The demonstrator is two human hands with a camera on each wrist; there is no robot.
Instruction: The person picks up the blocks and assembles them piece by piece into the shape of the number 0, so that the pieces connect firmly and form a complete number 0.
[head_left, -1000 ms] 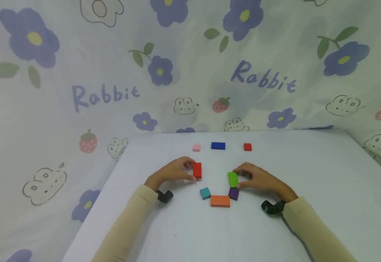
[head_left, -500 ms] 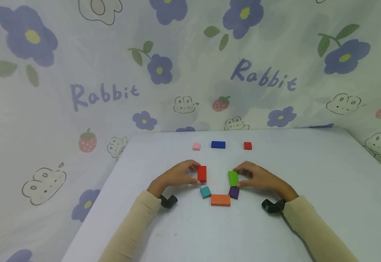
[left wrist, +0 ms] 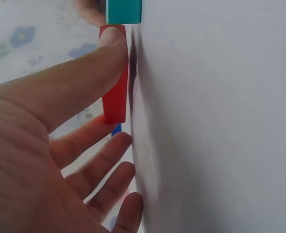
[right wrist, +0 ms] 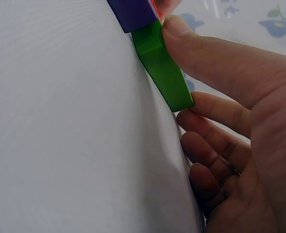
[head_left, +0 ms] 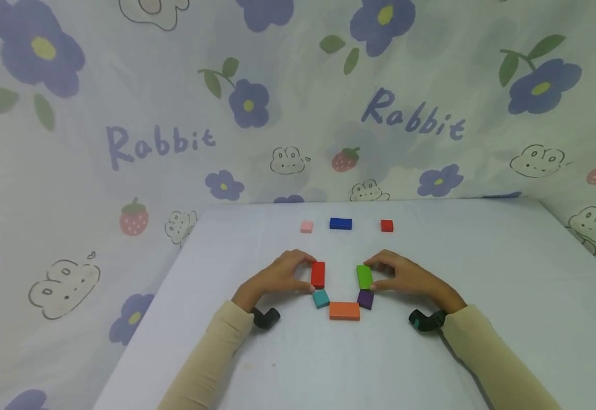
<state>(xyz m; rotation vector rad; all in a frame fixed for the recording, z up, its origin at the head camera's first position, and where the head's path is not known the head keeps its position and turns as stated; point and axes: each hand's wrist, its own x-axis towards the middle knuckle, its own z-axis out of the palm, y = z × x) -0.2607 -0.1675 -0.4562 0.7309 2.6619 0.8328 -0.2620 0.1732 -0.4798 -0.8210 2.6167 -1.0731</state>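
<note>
Two end-to-end pinches: a smooth red oblong block in my left hand, a smooth green oblong block in my right hand.
Thumbs clamp the near ends, fingertips the far. Red lies right of its hand, long axis near to far, just beyond the small teal square block; green lies left of its hand, beyond the small purple square block. "Rabbit" reads twice on the far floral cloth.
</note>
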